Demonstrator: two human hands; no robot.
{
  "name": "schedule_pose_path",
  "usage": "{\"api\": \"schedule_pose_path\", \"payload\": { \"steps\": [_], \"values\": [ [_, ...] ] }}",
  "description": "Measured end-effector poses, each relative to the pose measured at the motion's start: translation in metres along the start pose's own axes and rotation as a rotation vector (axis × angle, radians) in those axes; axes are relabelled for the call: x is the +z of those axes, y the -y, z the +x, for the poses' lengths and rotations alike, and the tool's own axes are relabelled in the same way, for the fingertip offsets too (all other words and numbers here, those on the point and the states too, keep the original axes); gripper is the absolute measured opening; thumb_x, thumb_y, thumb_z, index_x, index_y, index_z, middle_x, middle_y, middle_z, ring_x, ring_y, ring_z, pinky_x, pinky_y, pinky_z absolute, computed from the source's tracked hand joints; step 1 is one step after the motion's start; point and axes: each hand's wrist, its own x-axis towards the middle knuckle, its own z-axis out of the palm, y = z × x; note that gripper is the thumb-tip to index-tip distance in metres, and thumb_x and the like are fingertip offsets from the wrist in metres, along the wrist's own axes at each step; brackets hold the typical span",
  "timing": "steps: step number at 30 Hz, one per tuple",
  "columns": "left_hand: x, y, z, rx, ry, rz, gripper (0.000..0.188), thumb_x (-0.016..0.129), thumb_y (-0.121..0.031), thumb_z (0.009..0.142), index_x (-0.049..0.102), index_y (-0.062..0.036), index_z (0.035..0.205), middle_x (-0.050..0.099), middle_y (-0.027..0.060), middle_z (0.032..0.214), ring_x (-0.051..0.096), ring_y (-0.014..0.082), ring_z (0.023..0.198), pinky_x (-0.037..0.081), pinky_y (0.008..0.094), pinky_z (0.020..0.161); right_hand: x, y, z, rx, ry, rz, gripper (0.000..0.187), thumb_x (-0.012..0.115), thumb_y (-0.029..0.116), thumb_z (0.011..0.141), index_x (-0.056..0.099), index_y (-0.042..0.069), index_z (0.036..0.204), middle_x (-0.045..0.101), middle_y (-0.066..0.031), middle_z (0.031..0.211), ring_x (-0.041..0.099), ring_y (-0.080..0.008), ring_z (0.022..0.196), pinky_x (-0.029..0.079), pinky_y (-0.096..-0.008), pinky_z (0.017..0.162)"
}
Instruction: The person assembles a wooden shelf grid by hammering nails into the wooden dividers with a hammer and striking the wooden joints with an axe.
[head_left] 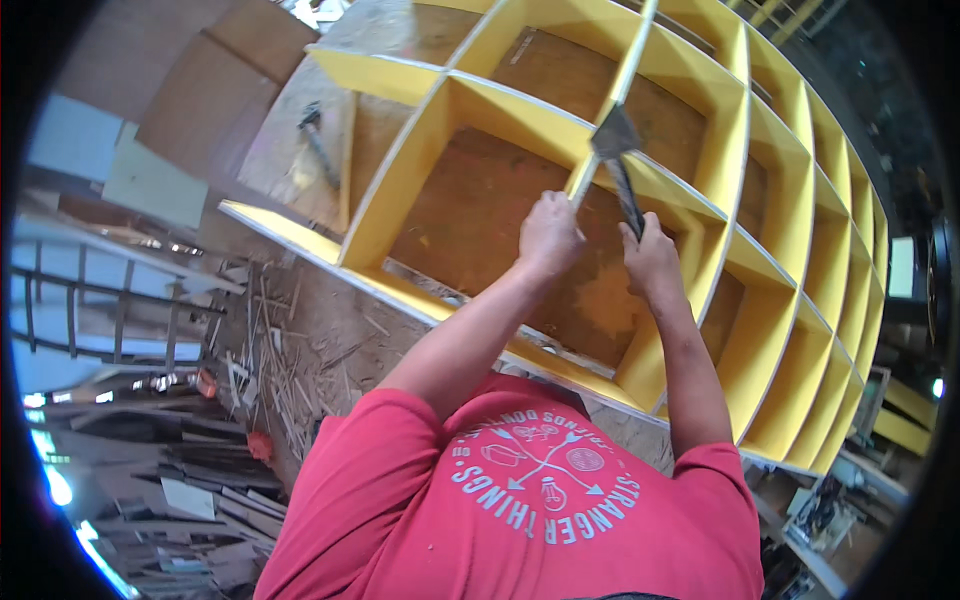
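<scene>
A large yellow wooden grid frame (395,190) lies in front of me, its boards crossing into open compartments. My left hand (551,236) is closed round the near end of a yellow divider board (630,62) that runs away from me between the compartments. To the right of it, my right hand (652,258) grips the dark handle of a hatchet (615,132). The hatchet's flared, flat metal head is at the top edge of that divider, just beyond my left hand; whether it touches the wood I cannot tell.
A hammer (318,145) lies on a worn board at the frame's left end. Brown sheets (215,105) lean beyond it. Wood scraps and splinters (270,375) litter the floor at left, near a stack of offcuts (170,500). More yellow compartments (800,240) extend to the right.
</scene>
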Motion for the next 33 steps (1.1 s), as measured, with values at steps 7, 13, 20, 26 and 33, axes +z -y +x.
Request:
{"api": "schedule_pose_path", "payload": {
  "steps": [7, 13, 20, 26, 33],
  "values": [
    [-0.01, 0.008, -0.007, -0.051, -0.012, -0.002, 0.021, 0.063, -0.003, 0.089, 0.062, 0.0036, 0.109, 0.066, 0.0272, 0.113, 0.069, 0.0466, 0.107, 0.058, 0.0553, 0.095, -0.018, 0.033, -0.004, -0.029, 0.112, 0.135, 0.041, 0.06, 0.043, 0.111, 0.055, 0.004, 0.118, 0.073, -0.0347, 0.098, 0.069, -0.0583, 0.1, 0.053, -0.0649, 0.082],
    [-0.005, 0.007, -0.003, -0.016, 0.032, 0.001, 0.027, 0.064, -0.003, 0.086, 0.063, 0.0057, 0.112, 0.066, 0.0284, 0.112, 0.069, 0.0464, 0.104, 0.059, 0.0547, 0.094, -0.002, 0.018, -0.007, 0.022, 0.101, 0.043, 0.041, 0.058, 0.044, 0.112, 0.055, 0.003, 0.119, 0.073, -0.0346, 0.097, 0.067, -0.0601, 0.102, 0.051, -0.0668, 0.082],
    [-0.003, 0.015, 0.003, -0.003, 0.05, -0.018, 0.031, 0.063, 0.0, 0.087, 0.06, 0.0042, 0.117, 0.064, 0.0287, 0.119, 0.066, 0.048, 0.111, 0.056, 0.0556, 0.098, -0.012, 0.048, -0.015, 0.115, -0.032, 0.591, 0.037, 0.066, 0.041, 0.111, 0.062, 0.004, 0.109, 0.066, -0.0118, 0.072, 0.064, -0.0193, 0.061, 0.052, -0.0376, 0.059],
    [-0.004, 0.016, 0.003, 0.007, 0.067, -0.019, 0.03, 0.062, -0.001, 0.09, 0.059, 0.0054, 0.119, 0.064, 0.0288, 0.122, 0.065, 0.0489, 0.113, 0.056, 0.0559, 0.098, -0.084, 0.099, -0.01, -0.124, -0.41, 0.782, 0.024, 0.061, 0.028, 0.115, 0.058, 0.005, 0.113, 0.058, 0.0005, 0.069, 0.055, -0.0079, 0.056, 0.046, -0.0258, 0.052],
    [-0.008, 0.009, 0.003, 0.06, 0.076, 0.033, 0.031, 0.066, -0.001, 0.088, 0.06, 0.0071, 0.117, 0.065, 0.0283, 0.12, 0.068, 0.0462, 0.109, 0.059, 0.0526, 0.097, -0.005, 0.039, -0.005, 0.006, -0.189, 0.279, 0.035, 0.06, 0.034, 0.112, 0.055, 0.0, 0.119, 0.074, -0.0261, 0.085, 0.074, -0.0484, 0.077, 0.056, -0.0594, 0.071]
  ]
}}
